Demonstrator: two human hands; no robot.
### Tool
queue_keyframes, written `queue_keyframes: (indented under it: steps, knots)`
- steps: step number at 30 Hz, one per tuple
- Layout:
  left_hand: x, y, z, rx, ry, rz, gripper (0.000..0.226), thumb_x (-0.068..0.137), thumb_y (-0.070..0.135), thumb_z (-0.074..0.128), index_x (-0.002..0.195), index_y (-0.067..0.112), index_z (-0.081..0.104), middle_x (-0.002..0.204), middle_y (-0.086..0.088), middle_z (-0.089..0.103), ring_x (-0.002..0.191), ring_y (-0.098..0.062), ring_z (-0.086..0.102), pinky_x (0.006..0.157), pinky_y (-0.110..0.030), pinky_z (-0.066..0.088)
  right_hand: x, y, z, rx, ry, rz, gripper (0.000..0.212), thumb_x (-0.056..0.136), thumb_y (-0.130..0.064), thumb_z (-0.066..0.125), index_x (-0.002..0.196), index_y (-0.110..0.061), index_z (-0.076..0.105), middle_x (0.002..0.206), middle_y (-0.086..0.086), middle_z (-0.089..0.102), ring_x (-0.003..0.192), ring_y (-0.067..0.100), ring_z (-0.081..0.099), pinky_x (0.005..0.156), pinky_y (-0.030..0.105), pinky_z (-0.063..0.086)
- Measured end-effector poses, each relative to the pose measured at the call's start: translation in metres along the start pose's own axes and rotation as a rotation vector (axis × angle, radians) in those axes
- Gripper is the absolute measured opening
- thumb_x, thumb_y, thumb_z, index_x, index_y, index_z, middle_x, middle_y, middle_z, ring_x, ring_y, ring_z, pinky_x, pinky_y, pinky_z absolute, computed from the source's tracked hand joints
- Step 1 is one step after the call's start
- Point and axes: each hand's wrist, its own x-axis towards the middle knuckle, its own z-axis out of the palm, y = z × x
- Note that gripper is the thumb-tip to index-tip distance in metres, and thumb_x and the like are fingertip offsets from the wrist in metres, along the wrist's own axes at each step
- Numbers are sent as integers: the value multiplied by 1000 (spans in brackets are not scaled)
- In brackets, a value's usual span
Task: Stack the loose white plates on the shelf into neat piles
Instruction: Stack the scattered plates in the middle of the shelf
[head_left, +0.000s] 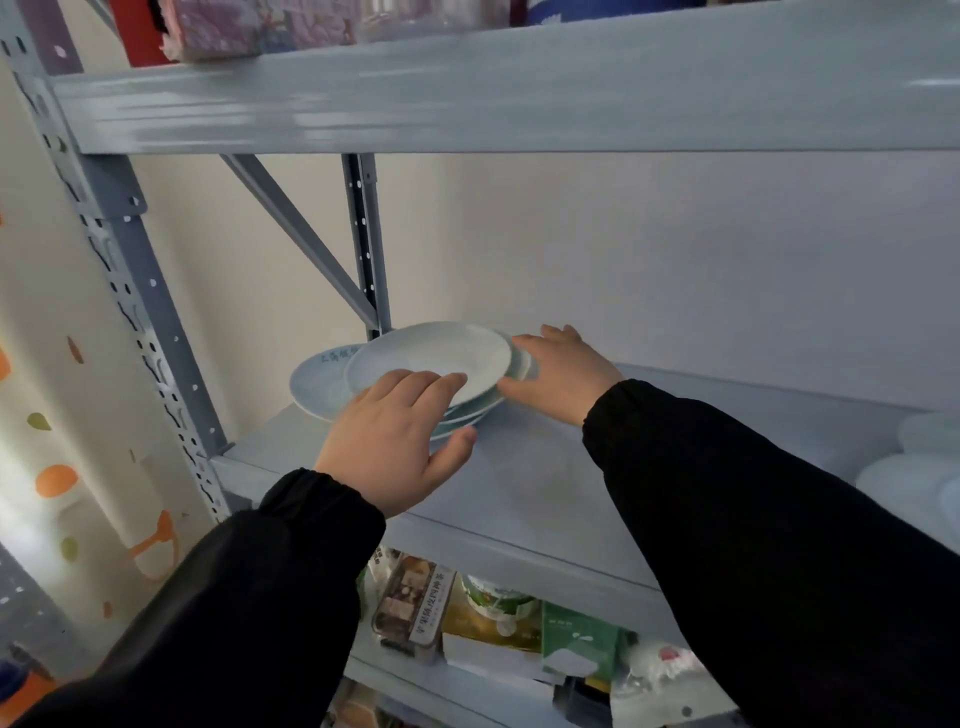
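One plate pile (441, 356): left hand (387, 441) fingers (434, 385) atop, right hand (563, 374) beside.

You face a storeroom or pantry: grey slotted steel racking upright (156, 322) at 9 o'clock, packaged foodstuffs (493, 618) at 6 o'clock, wrapped goods (218, 26) at 11 o'clock.

open shelf board (545, 467) between the plate pile (431, 364) at left and white plates (914, 467) far right, upper shelf (467, 93) overhead

Black long sleeves (779, 519) (slightly shiny) end in gathered elastic cuffs (322, 499); hands (395, 436) bare.
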Motion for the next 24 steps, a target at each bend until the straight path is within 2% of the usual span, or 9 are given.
queue_keyframes:
  steps: [5, 16, 24]
  knots:
    - [22, 36, 13, -42, 8, 71, 55, 92, 49, 43, 128, 11, 59, 112, -6, 65, 106, -30, 57, 87, -42, 49, -28, 44, -19, -35, 13, 76, 80, 84, -65, 51, 154, -32, 29, 163, 10, 22, 151, 26, 9, 117, 41, 22]
    - [70, 151, 43, -160, -54, 234, 62, 91, 53, 37, 134, 12, 56, 117, -8, 65, 111, -34, 57, 88, -47, 49, -120, 154, -69, -55, 44, 267, 83, 84, -65, 51, 156, -35, 23, 166, 6, 12, 153, 24, 0, 119, 37, 15]
    - [89, 246, 53, -233, -78, 344, 64, 91, 55, 33, 134, 14, 55, 121, -6, 64, 115, -30, 55, 90, -42, 47, -198, 228, -111, -59, 88, 398, 83, 83, -64, 52, 156, -37, 23, 166, 5, 13, 153, 21, 0, 119, 37, 15]
